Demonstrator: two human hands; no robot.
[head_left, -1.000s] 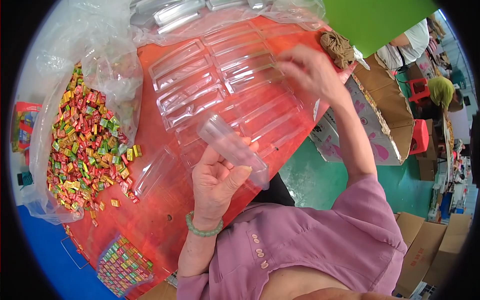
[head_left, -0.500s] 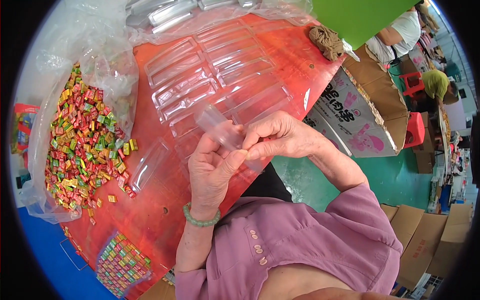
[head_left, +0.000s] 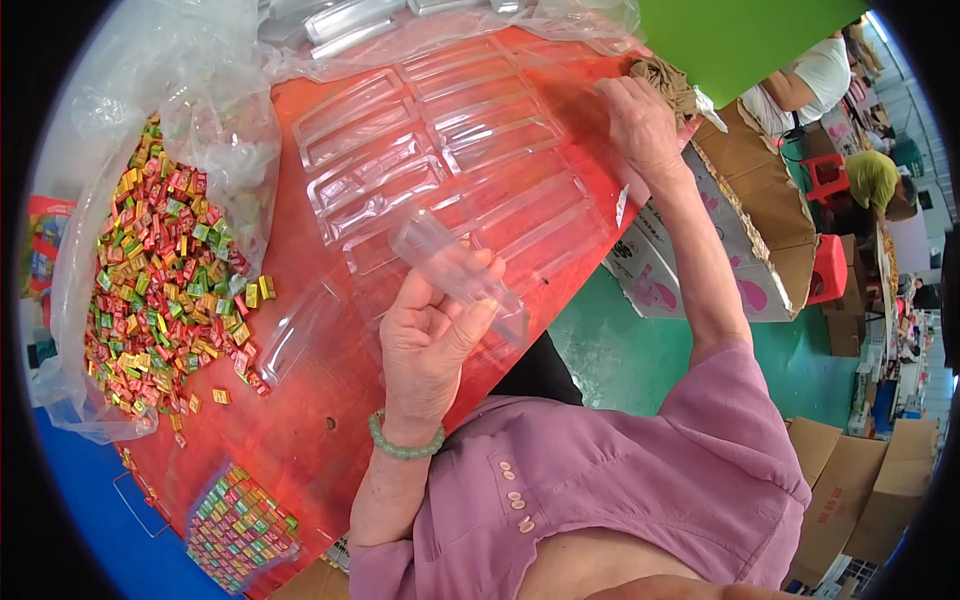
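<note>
My left hand [head_left: 430,325] grips a clear plastic tray [head_left: 425,243], long and narrow, tilted above the red table. Its thumb and fingers pinch the tray near the middle. My right hand [head_left: 643,125] is stretched out to the table's far right edge, beside a crumpled brown cloth [head_left: 662,84]. Its fingers are apart and nothing shows in them; whether they touch the cloth I cannot make out. Rows of similar clear trays [head_left: 375,135] lie on the table ahead. A single clear tray [head_left: 300,332] lies left of my left hand.
A big clear plastic bag [head_left: 190,60] at the left spills small, colourful wrapped pieces [head_left: 165,300] onto the red table [head_left: 300,450]. A flat pack [head_left: 243,528] of such pieces lies near the front. Beyond the right edge stands an open carton [head_left: 745,215]. Other people sit farther off.
My right hand has let go of the clear tray and moved away to the far right, beside the brown cloth. My left hand keeps its grip on the tray, nearly still.
</note>
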